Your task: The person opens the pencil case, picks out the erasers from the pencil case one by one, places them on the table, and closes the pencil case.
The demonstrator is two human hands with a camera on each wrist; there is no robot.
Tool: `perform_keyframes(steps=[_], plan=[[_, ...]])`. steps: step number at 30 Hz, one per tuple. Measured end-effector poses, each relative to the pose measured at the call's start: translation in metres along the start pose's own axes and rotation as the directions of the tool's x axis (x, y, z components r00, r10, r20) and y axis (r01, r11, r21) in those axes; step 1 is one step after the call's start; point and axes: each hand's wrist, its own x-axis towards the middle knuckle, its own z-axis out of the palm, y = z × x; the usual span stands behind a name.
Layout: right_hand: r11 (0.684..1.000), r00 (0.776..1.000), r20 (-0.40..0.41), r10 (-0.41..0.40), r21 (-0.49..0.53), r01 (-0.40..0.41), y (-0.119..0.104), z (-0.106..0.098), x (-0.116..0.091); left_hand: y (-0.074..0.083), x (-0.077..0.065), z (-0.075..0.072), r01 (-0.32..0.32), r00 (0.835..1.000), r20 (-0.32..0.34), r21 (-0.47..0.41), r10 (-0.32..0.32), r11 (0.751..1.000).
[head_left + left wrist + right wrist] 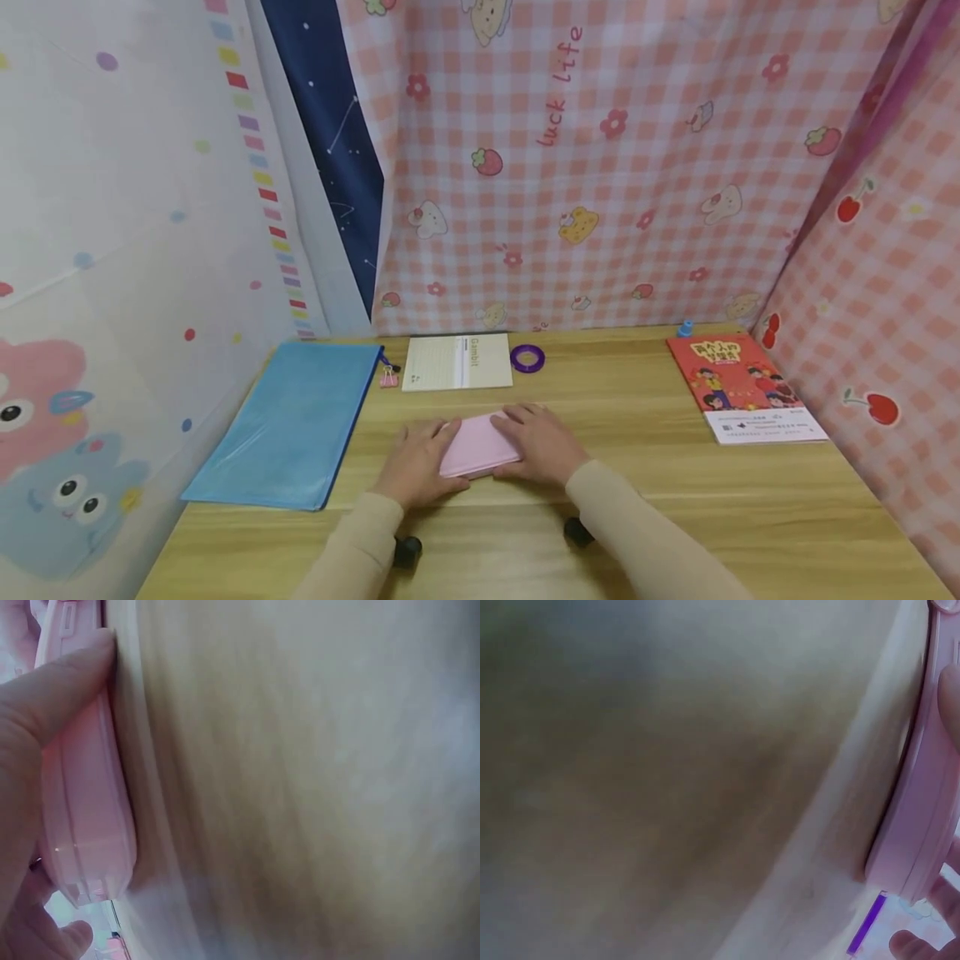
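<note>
A flat pink plastic case (478, 446), with rounded corners and a latch on its front side, is at the middle of the wooden table. My left hand (420, 462) grips its left end, thumb on the near side and fingers round the far side. At the opposite end, my right hand (546, 446) holds the case the same way. In the left wrist view the thumb presses the side wall of the case (86, 795). The right wrist view shows the other end of the case (915, 817), with fingertips at its edges. What is inside cannot be seen.
A blue folder (292, 425) lies at left, near a pink binder clip (388, 377). Behind the case are a cream notebook (457, 362) and a purple tape roll (527, 358). A red booklet (735, 383) and a small blue object (685, 328) are at right. Curtains (585, 167) enclose the table.
</note>
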Motion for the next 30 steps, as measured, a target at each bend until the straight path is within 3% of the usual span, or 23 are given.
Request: perform_keyframes(steps=[9,20,30], plan=[[1.000,1.000,0.005,0.008,-0.018,-0.007,-0.006,-0.009,-0.012,0.011,-0.004,-0.003,-0.007,0.999,0.032,0.013,0.007,1.000],[0.998,0.998,0.056,-0.021,-0.056,0.024,-0.005,-0.009,-0.007,0.010,-0.005,-0.002,-0.018,1.000,0.011,0.016,0.017,1.000],[0.993,0.993,0.087,-0.076,-0.084,0.084,-0.008,-0.011,-0.008,0.012,-0.007,-0.003,0.004,0.999,0.037,0.010,-0.005,1.000]])
